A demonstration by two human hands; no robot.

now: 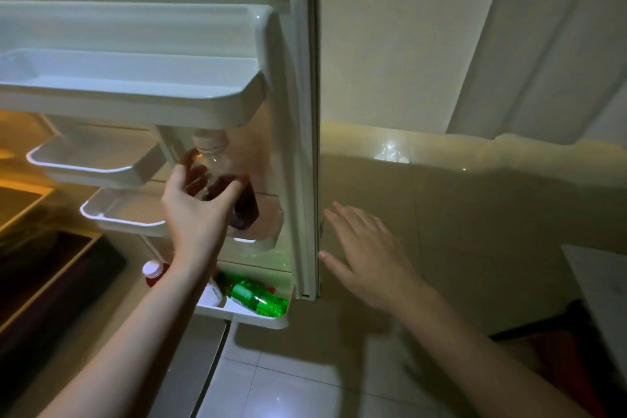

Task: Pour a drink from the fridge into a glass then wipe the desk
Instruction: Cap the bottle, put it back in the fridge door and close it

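The fridge door [298,112] stands swung open with its white shelves facing me. A clear plastic bottle [222,176] with a pale cap and dark red drink in its lower half stands in a middle door shelf. My left hand [196,204] reaches up to it, fingers and thumb curving round the bottle's body. My right hand [363,248] is spread flat with straight fingers beside the door's outer edge, thumb tip close to the rubber seal; contact is unclear.
The bottom door shelf [261,319] holds a green bottle [254,295] lying on its side, a white container and a red bottle with a white cap [154,273]. Dark fridge interior is at left. A beige wall and tiled floor lie at right.
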